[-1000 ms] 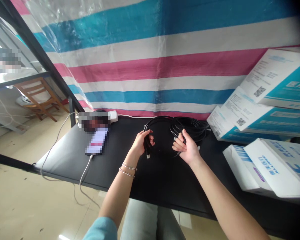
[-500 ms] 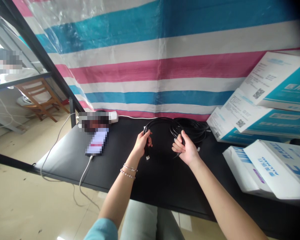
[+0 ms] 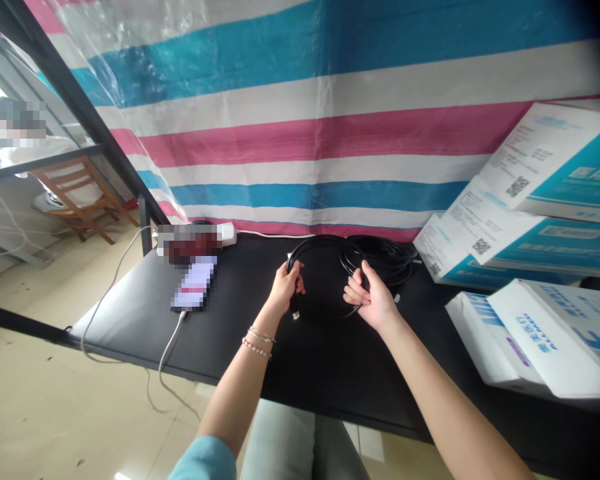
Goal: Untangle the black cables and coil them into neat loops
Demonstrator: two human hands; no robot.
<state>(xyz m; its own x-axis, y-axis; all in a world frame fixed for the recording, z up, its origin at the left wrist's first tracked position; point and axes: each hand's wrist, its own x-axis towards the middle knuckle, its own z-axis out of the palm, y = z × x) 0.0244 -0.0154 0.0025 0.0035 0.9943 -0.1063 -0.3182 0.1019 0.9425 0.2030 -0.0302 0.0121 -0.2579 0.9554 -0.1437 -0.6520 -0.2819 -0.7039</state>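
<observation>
A black cable (image 3: 320,239) arches between my two hands above the black tabletop (image 3: 320,373). My left hand (image 3: 286,287) is closed around it close to one end, and a plug with a pale metal tip (image 3: 295,315) hangs below the fingers. On the other side, my right hand (image 3: 370,297) is curled shut around a further stretch of the same cable. Behind the right hand lies a coil of black cable (image 3: 387,260), partly hidden by the fingers. A small white piece (image 3: 397,299) shows beside the right wrist.
Stacked blue-and-white boxes (image 3: 520,193) stand at the right, with white cartons (image 3: 545,340) in front. A phone (image 3: 195,287) with a pale charging cable (image 3: 173,347) lies left. A striped sheet (image 3: 310,140) hangs behind. Beyond the frame post are a wooden chair (image 3: 80,193) and a blurred-out person.
</observation>
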